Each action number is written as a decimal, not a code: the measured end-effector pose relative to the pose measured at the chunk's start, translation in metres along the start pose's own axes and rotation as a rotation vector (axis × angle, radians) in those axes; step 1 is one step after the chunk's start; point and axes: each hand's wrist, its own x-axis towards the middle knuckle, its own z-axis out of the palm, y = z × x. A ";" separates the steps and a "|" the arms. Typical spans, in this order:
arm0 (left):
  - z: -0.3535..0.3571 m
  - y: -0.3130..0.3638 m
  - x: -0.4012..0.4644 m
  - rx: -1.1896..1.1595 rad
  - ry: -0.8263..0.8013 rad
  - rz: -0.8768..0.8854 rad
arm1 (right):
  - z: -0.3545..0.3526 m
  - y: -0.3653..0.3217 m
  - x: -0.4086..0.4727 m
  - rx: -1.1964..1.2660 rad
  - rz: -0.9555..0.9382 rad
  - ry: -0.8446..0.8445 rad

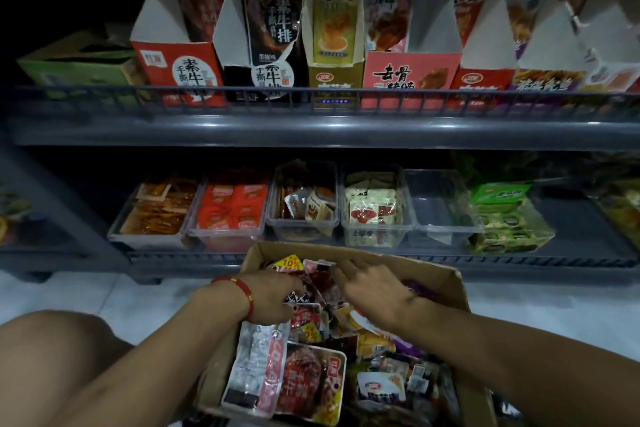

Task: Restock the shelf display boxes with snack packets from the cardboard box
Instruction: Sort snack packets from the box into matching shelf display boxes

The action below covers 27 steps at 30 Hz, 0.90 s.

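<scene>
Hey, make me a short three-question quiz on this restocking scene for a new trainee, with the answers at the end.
1. True or false: both hands are inside the cardboard box.
2. Which clear tub on the lower shelf looks empty? A) the leftmost one B) the one left of the green box C) the one with red packets
3. Fill in: the left hand wears a ____ cord at the wrist.

Key:
1. True; the right hand is also among the snack packets.
2. B, the clear tub beside the green box.
3. Red.
</scene>
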 end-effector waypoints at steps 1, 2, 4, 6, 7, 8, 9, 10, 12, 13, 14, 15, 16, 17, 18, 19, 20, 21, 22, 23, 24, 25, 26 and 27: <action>0.002 -0.003 0.002 -0.011 0.017 0.010 | 0.004 -0.007 0.004 0.018 0.041 -0.009; 0.003 -0.006 0.004 -0.013 0.028 0.013 | 0.006 -0.013 0.009 0.040 0.094 -0.027; 0.003 -0.007 0.007 0.003 0.044 0.004 | 0.005 -0.022 0.015 0.103 0.180 -0.039; 0.000 -0.003 0.010 0.017 0.053 0.013 | 0.002 -0.025 0.020 0.131 0.202 -0.048; -0.002 -0.001 0.011 0.021 0.057 0.028 | -0.003 -0.024 0.021 0.140 0.201 -0.070; -0.005 0.002 0.009 0.020 0.055 0.031 | -0.009 -0.024 0.022 0.151 0.206 -0.079; -0.006 0.003 0.008 -0.005 0.062 0.030 | -0.014 -0.023 0.021 0.170 0.220 -0.056; -0.008 0.002 0.005 -0.040 0.070 0.019 | -0.021 -0.023 0.019 0.198 0.241 -0.010; -0.012 -0.003 -0.003 -0.112 0.067 -0.016 | -0.035 -0.020 0.014 0.285 0.279 0.115; -0.013 -0.007 -0.008 -0.137 0.050 -0.031 | -0.044 -0.016 0.010 0.368 0.307 0.155; -0.015 -0.011 -0.012 -0.171 0.019 -0.038 | -0.054 -0.010 0.004 0.487 0.355 0.186; -0.016 -0.014 -0.016 -0.239 -0.027 -0.040 | -0.063 -0.003 -0.002 0.631 0.426 0.213; -0.016 -0.014 -0.021 -0.350 -0.091 -0.040 | -0.072 0.003 -0.010 0.815 0.509 0.234; -0.016 -0.012 -0.026 -0.492 -0.144 -0.033 | -0.082 0.009 -0.019 1.042 0.595 0.268; -0.016 -0.008 -0.031 -0.649 -0.169 -0.017 | -0.090 0.011 -0.027 1.292 0.678 0.310; -0.016 -0.002 -0.036 -0.810 -0.160 0.012 | -0.098 0.012 -0.035 1.542 0.749 0.341; -0.016 0.006 -0.040 -0.979 -0.114 0.047 | -0.104 0.011 -0.042 1.751 0.801 0.351; -0.017 0.015 -0.041 -1.172 -0.035 0.091 | -0.108 0.009 -0.046 1.896 0.840 0.343; -0.017 0.024 -0.040 -1.382 0.056 0.147 | -0.110 0.008 -0.050 1.979 0.857 0.331; -0.017 0.032 -0.038 -1.582 0.142 0.208 | -0.112 0.006 -0.052 2.031 0.854 0.324; -0.018 0.039 -0.035 -1.735 0.225 0.257 | -0.112 0.004 -0.054 2.072 0.839 0.323; -0.019 0.045 -0.032 -1.831 0.314 0.283 | -0.111 0.002 -0.055 2.095 0.821 0.319; -0.020 0.050 -0.030 -1.876 0.406 0.288 | -0.111 -0.002 -0.057 2.095 0.813 0.304; -0.021 0.054 -0.029 -1.889 0.496 0.279 | -0.109 -0.005 -0.059 2.075 0.811 0.278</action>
